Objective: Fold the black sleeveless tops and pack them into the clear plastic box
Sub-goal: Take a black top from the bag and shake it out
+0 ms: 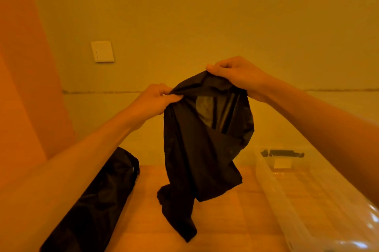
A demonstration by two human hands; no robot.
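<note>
Both hands, the left hand (152, 99) and the right hand (235, 76), pinch the top edge of a black top (194, 149), hanging twisted above the worktop (225, 221). Fabric judged thin, limp, light; best gripped at the shoulder seams. The clear box (272, 188) stands right.

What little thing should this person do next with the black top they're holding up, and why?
Probably lower the black sleeveless top flat onto the wooden table. Left hand and right hand pinch its upper edge, and it hangs twisted and unfolded, not ready for the clear plastic box.
</note>
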